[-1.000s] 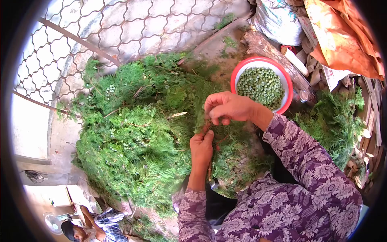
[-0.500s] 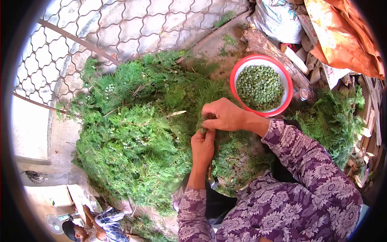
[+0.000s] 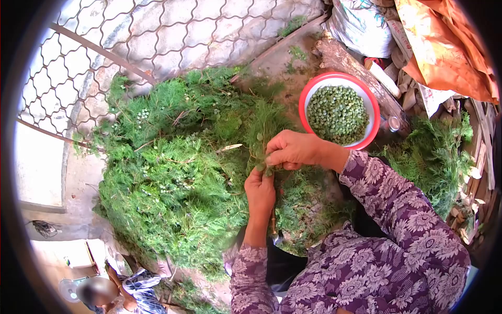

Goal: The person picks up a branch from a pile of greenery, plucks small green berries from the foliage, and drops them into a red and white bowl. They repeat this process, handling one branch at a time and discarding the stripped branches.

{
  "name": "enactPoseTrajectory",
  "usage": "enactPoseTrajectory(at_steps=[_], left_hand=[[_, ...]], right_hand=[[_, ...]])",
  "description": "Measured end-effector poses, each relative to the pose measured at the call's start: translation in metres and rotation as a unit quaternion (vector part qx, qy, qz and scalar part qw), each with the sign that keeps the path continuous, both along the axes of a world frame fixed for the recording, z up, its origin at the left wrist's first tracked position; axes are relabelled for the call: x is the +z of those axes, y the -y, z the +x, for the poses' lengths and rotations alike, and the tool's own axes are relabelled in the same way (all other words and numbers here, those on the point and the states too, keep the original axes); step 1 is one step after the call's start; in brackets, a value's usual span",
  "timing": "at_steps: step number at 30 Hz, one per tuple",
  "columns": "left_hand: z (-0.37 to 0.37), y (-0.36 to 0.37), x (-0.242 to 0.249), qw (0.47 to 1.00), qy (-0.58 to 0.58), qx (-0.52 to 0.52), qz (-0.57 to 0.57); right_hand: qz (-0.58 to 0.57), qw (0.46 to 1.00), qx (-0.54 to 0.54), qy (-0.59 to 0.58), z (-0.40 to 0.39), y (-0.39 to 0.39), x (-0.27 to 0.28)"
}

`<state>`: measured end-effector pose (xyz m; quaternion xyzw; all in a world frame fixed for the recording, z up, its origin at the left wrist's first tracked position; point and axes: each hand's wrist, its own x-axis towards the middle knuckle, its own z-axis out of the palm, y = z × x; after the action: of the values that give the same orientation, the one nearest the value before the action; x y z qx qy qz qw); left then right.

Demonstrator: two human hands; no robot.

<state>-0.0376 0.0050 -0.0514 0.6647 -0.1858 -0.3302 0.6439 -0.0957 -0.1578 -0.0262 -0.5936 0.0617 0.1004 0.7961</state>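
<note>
Head view finds the left hand and right hand pinching a green sprig near the red-rimmed bowl; steady left fingers, close to the right's, should limit tearing.

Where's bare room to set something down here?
Small dirt patch between branch heap and bowl; pale concrete left of the heap, below the mesh. Crowded: around both hands (left hand, right hand), and right of the bowl, with log and jar.
</note>
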Motion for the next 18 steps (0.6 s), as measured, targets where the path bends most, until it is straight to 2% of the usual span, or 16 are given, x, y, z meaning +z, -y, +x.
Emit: enactPoseTrajectory(at_steps=[7, 11, 12, 13, 16, 18], left_hand=[[0.002, -0.003, -0.001, 0.998, 0.052, 0.021, 0.026], [0.003, -0.005, -0.004, 0.998, 0.055, 0.024, 0.021], [0.005, -0.005, -0.009, 0.996, 0.090, 0.020, 0.012], [0.006, -0.006, -0.012, 0.992, 0.124, 0.017, 0.003], [0.005, -0.007, -0.010, 0.992, 0.118, 0.020, 0.029], [0.007, -0.006, -0.006, 0.994, 0.106, 0.027, 0.011]], right_hand=[[-0.024, 0.998, -0.065, 0.001, 0.003, -0.015, 0.005], [-0.098, 0.992, -0.054, 0.056, 0.005, -0.017, -0.001], [-0.132, 0.986, -0.061, 0.080, 0.005, -0.018, -0.002], [-0.131, 0.986, -0.062, 0.080, 0.006, -0.018, -0.003], [-0.132, 0.984, -0.072, 0.098, 0.006, -0.018, -0.006], [-0.043, 0.997, -0.053, 0.026, 0.006, -0.018, -0.007]])
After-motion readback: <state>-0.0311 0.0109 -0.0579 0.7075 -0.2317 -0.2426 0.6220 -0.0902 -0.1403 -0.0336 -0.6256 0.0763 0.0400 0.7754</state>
